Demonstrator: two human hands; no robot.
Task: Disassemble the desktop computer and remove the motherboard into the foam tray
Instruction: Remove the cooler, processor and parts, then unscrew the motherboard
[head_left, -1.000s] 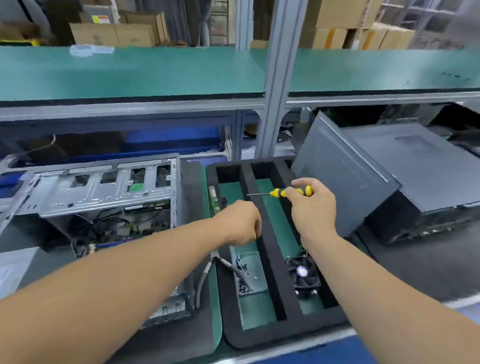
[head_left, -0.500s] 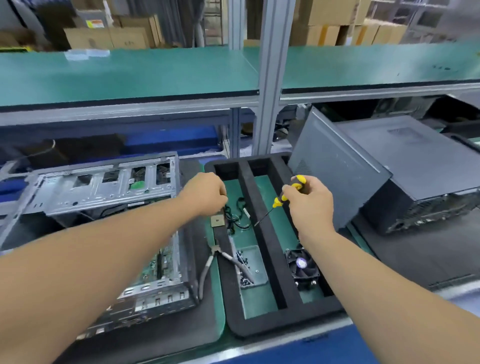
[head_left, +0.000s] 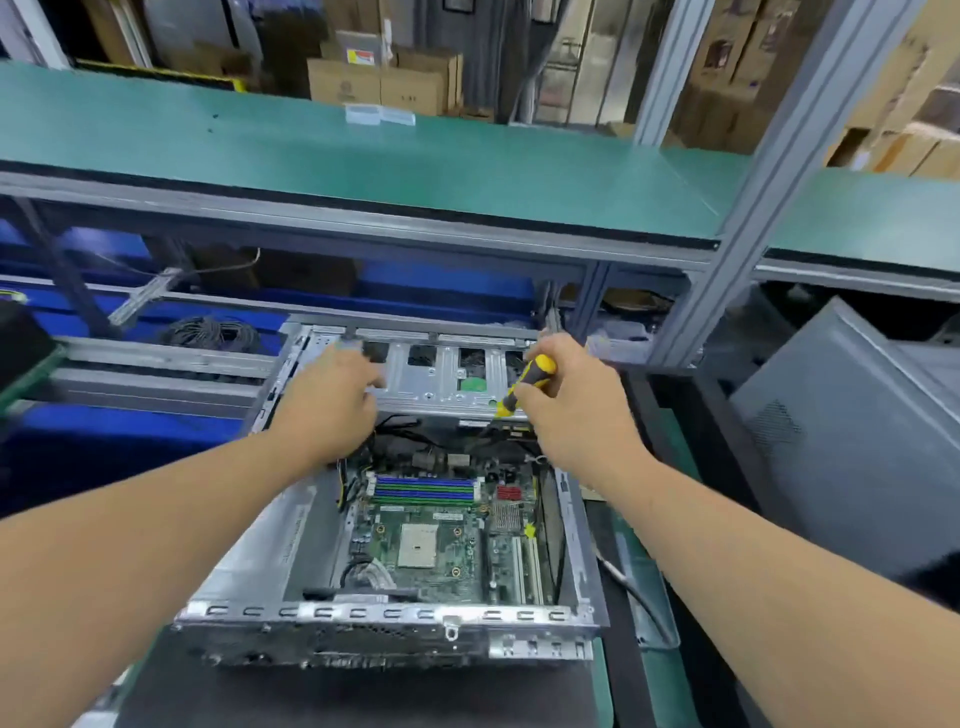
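Observation:
The open desktop case (head_left: 395, 618) lies in front of me with the green motherboard (head_left: 441, 540) bare inside it. At the far end stands the raised silver drive cage (head_left: 441, 379). My left hand (head_left: 332, 400) reaches over the cage's left part; it is blurred and its fingers look loosely bent with nothing in them. My right hand (head_left: 566, 410) grips a yellow and black screwdriver (head_left: 527, 382), whose tip points down at the cage's right lower edge. The black foam tray (head_left: 670, 415) shows only as a strip right of the case.
A grey side panel (head_left: 852, 447) leans at the right. Pliers handles (head_left: 628, 587) lie on the green mat between case and tray. A green shelf (head_left: 363, 156) overhangs the bench, held by a grey upright post (head_left: 748, 218). A coil of black cable (head_left: 213, 332) sits behind left.
My view has swung left from the foam tray to the case. Both hands moved from over the tray to the drive cage, the right one carrying the screwdriver along.

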